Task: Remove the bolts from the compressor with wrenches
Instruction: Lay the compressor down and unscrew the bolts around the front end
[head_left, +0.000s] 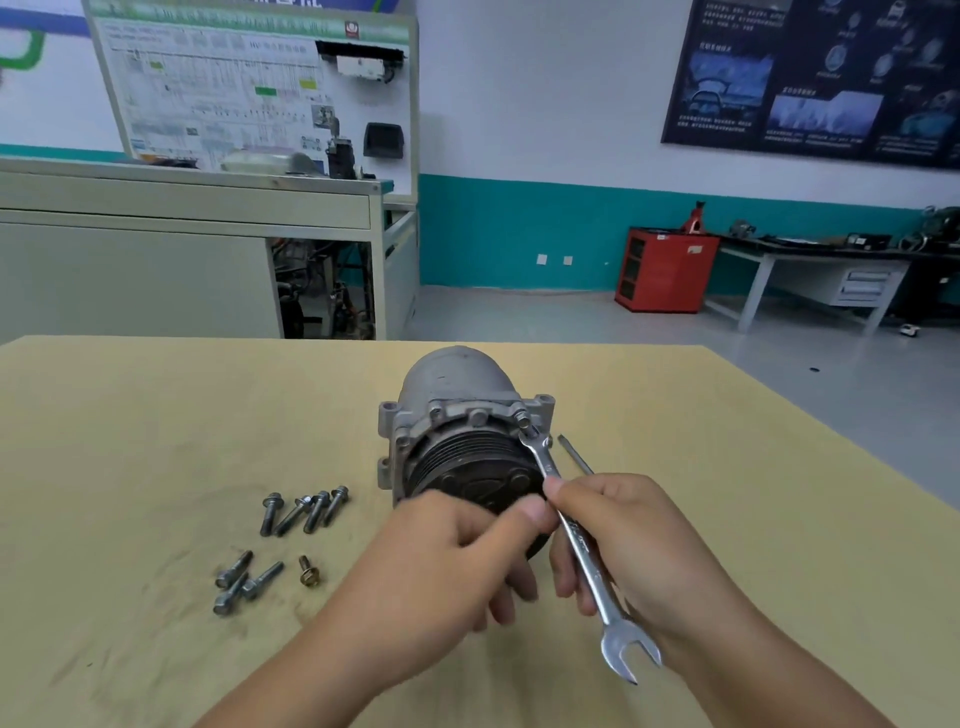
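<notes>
The grey cast-metal compressor (457, 410) lies on its side on a smudged tan table (156, 415), its ribbed black pulley (467, 457) facing the person. The left hand (447, 561) curls round that pulley. The right hand (639, 551) grips a shiny open-ended wrench (582, 551) set on the compressor's upper-right bolt (522, 415). To the compressor's left lie loose bolts (306, 512), and a red cabinet (667, 270) stands far behind it.

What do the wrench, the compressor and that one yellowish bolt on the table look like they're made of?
The wrench is probably chrome-plated steel, given its bright, mirror-like shine. The compressor seems to be cast aluminium: dull grey and matte, with a slightly rough skin. The yellowish bolt is likely steel with a brass-coloured coating; its golden tint differs from the grey bolts nearby.
</notes>
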